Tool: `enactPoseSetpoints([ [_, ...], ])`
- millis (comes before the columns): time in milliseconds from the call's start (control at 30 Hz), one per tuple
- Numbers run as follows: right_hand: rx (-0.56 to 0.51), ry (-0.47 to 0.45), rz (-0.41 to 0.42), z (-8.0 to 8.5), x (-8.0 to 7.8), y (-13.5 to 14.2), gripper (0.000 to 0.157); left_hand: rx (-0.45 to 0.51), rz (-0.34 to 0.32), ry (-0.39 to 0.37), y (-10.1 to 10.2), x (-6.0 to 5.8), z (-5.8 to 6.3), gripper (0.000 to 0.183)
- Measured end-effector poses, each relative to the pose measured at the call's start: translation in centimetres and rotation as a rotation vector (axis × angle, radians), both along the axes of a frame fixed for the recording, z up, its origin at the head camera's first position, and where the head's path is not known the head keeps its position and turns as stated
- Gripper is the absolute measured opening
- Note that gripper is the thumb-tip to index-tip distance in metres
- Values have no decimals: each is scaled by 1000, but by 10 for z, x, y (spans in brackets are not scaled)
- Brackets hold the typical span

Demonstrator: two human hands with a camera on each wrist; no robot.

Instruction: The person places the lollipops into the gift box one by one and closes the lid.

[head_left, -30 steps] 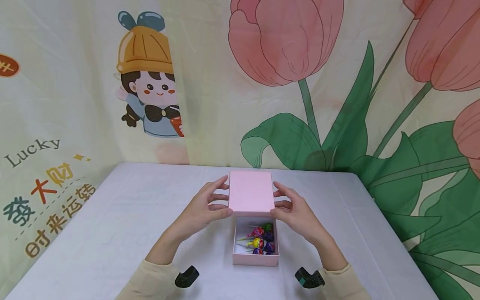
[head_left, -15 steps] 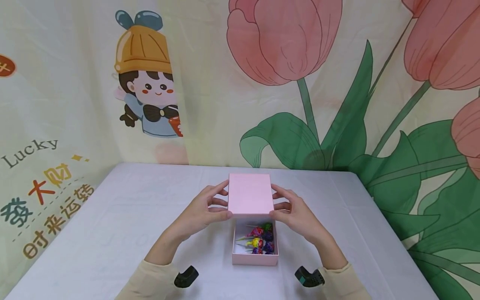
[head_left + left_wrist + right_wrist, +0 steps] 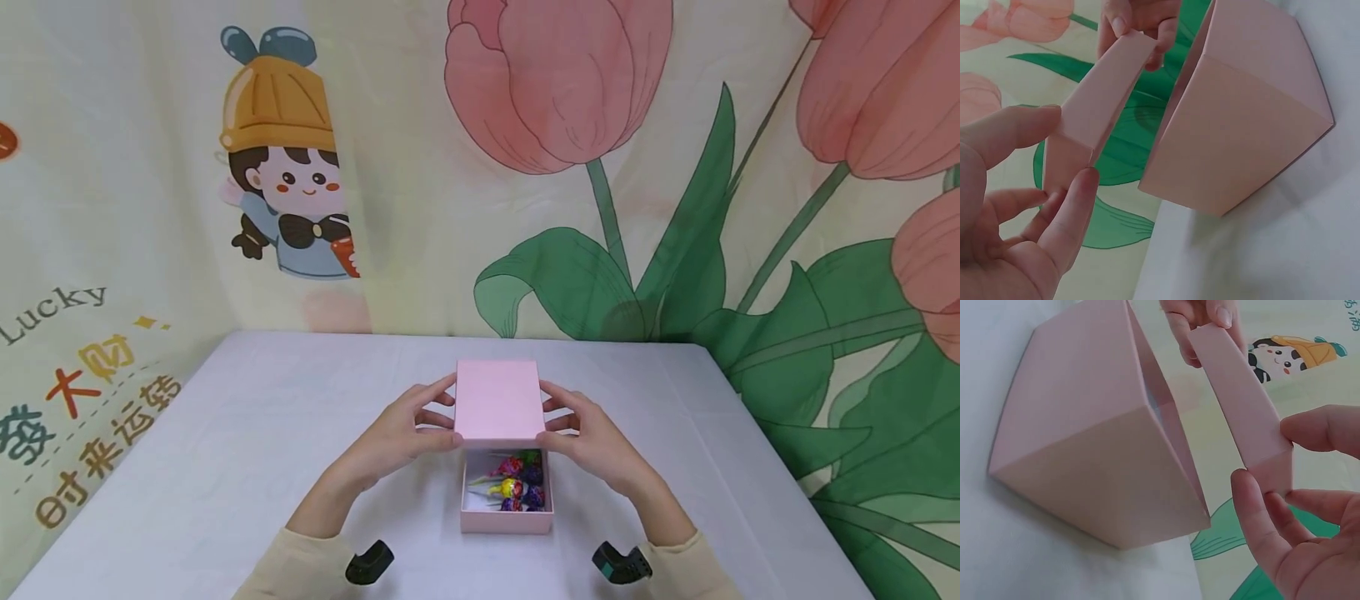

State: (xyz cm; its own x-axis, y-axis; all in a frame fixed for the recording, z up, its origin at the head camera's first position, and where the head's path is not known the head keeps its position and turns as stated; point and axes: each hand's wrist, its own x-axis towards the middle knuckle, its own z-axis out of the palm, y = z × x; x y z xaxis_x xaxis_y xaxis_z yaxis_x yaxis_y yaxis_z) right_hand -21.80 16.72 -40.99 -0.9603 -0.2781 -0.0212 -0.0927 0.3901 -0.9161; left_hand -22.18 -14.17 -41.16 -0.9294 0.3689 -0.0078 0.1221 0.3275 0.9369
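A square pink lid is held level above the pink box, covering its far part in the head view. My left hand grips the lid's left side, thumb at the near corner and fingers along the edge. On the opposite side my right hand grips it the same way. Both wrist views show a gap between the lid and the open top of the box. Inside the box lie several lollipops in bright wrappers, sticks pointing left; the farther ones are partly hidden by the lid.
The box stands on a table with a white cloth. Behind the table's far edge hangs a printed backdrop with tulips and a cartoon figure. A black wrist camera sits at the left sleeve, another black camera at the right.
Both hands have brought the lid toward the person and lower, so it now overlaps more of the box's far side. The box stays in place; the head view has shifted slightly.
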Motion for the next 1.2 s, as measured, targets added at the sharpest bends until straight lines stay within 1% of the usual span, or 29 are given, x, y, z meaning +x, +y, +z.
enactPoseSetpoints([
  [67, 18, -5, -1, 0, 1, 2, 75, -8, -7, -5, 1, 0, 0, 88],
  [233, 49, -33, 2, 0, 5, 7, 76, -6, -14, -45, 4, 1, -1, 88],
  [500, 48, -113, 12, -1, 14, 16, 77, 0, -58, -61, 8, 6, -4, 88],
  [633, 39, -140, 28, 0, 21, 20, 76, 12, -77, -87, 10, 11, -9, 88],
  [800, -7, -173, 64, -1, 29, 24, 73, 32, -108, -117, 9, 18, -11, 85],
  [1033, -50, -171, 90, -4, 37, 25, 72, 35, -141, -122, 6, 25, -12, 84],
  [1200, -33, -172, 98, -5, 40, 24, 73, 19, -132, -141, 5, 29, -14, 86],
])
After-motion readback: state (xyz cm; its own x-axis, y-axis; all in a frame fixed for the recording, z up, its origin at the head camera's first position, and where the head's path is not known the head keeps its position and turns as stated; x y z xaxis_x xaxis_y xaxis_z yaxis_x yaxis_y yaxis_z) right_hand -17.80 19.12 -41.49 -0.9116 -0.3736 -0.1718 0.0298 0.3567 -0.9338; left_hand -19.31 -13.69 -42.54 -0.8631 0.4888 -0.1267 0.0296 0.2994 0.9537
